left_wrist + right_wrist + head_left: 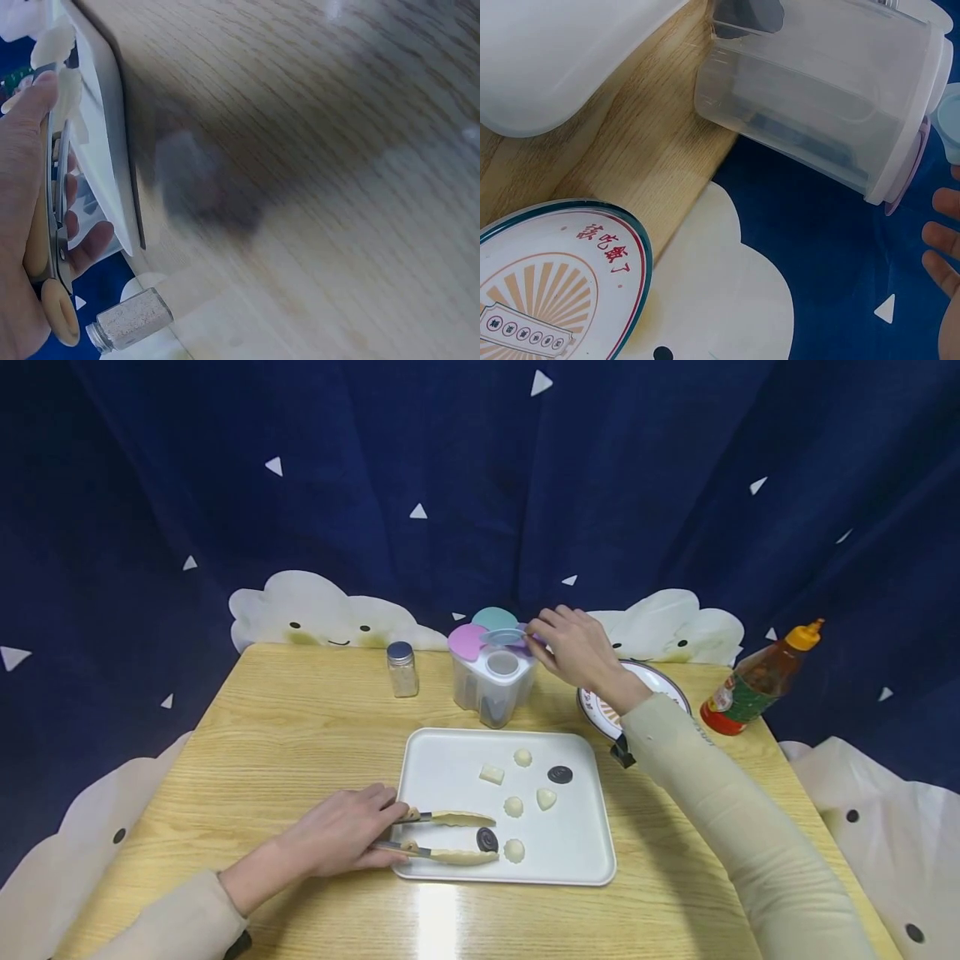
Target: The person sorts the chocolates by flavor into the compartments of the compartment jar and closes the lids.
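Observation:
My left hand [348, 835] grips a pair of tongs [461, 858] with cream tips over the white tray [573, 852]. The tips lie apart, one on each side of a dark swirled disc [487, 840]. Several cream pieces [513, 807] and another dark disc [559, 774] also lie on the tray. Behind it stands a clear divided container [517, 697] with coloured lids. My right hand [573, 647] pinches the edge of its light blue lid [498, 637], raised above an uncovered round opening [502, 662]. Dark pieces show low inside the container [761, 13].
A small glass jar [403, 678] with a dark cap stands left of the container. To the right, a round patterned plate [622, 300] sits beneath my right forearm. A red sauce bottle [750, 689] with a yellow cap leans at the table's right edge. A dark curtain [450, 443] hangs behind.

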Demonstrator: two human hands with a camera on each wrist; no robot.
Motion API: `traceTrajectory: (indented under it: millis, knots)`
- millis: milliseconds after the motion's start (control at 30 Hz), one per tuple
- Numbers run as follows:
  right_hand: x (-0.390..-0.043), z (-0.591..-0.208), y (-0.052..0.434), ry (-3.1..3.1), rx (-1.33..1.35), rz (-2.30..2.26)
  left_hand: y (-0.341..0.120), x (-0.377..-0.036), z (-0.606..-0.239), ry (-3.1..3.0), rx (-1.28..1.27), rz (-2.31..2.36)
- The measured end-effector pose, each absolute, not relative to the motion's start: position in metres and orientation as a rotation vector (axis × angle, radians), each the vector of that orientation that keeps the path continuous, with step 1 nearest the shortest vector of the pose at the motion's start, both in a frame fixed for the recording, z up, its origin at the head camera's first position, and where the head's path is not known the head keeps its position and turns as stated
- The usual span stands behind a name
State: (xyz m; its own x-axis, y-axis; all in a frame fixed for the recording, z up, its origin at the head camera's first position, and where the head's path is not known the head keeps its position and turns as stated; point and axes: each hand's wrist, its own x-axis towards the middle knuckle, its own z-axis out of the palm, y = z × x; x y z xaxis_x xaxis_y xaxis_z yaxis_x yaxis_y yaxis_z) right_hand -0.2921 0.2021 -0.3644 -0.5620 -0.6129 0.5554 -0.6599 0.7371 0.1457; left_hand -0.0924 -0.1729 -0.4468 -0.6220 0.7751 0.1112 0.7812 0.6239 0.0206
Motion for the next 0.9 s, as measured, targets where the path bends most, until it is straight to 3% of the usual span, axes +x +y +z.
traceTrajectory:
  millis: [533,900]
  knots:
    - [-0.291,-0.364,0.201,-2.345,0.960,0.095,-0.176,-0.095,-0.445,-2.745,-1.272,-0.140]
    - [-0.290,-0.362,0.201,-2.350,0.964,0.084,-0.185,-0.130,-0.404,-2.732,-1.064,-0.181]
